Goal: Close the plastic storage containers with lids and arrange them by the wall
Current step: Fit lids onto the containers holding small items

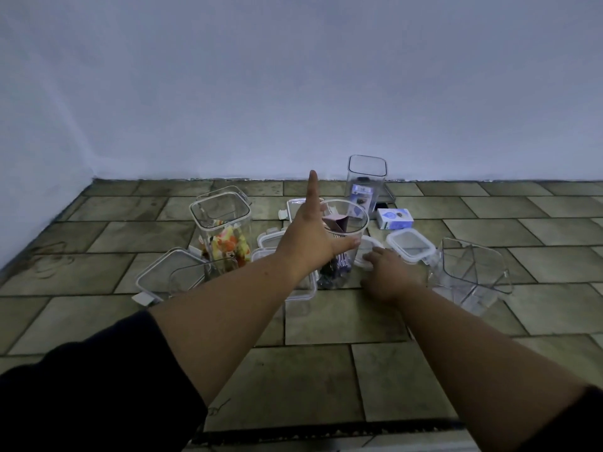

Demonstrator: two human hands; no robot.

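Note:
Several clear plastic containers stand open on the tiled floor. A round container [354, 223] holding a pink box and dark items stands in the middle. My left hand [310, 239] hovers over its near rim, fingers spread. My right hand [388, 275] rests on a round white-rimmed lid [370, 247] lying to the right of that container; its grip cannot be made out. A square container with colourful sweets [225, 230] stands on the left. A tall square container [365, 181] stands by the wall. An empty square container [473, 275] lies tilted at the right.
Square lids lie on the floor: one at the left front [156, 277], one right of the round lid [412, 244], others behind my left arm. A small white and blue box [393, 218] lies near the tall container. The pale wall [293, 93] runs along the back.

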